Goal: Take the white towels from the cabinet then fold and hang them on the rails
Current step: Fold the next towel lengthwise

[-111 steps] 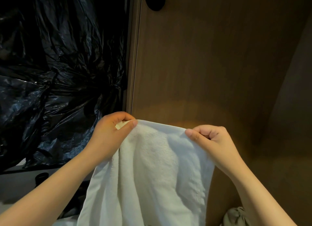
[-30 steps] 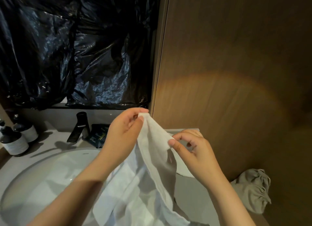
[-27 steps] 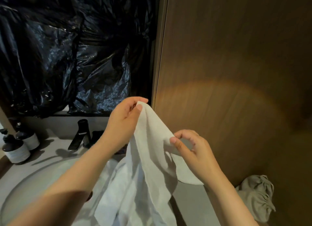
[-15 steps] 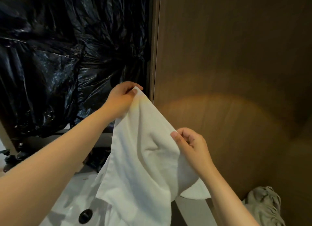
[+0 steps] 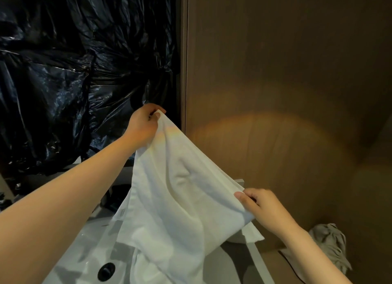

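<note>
Pinching one corner of the white towel [image 5: 186,199], the left hand [image 5: 142,125] is raised high before black plastic sheeting [image 5: 74,71]. Right hand [image 5: 262,207] grips the towel's edge lower, nr the wood panel [image 5: 286,71]. Cloth sags btwn both, over the sink [image 5: 84,252].

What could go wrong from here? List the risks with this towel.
1. The lower part of the white towel hangs into the sink, close to the drain; it may pick up water or dirt.
2. The left hand pinches only a corner and the right hand only an edge; either pinch might slip.
3. The left hand is much higher than the right, so the fold could come out crooked.
</note>
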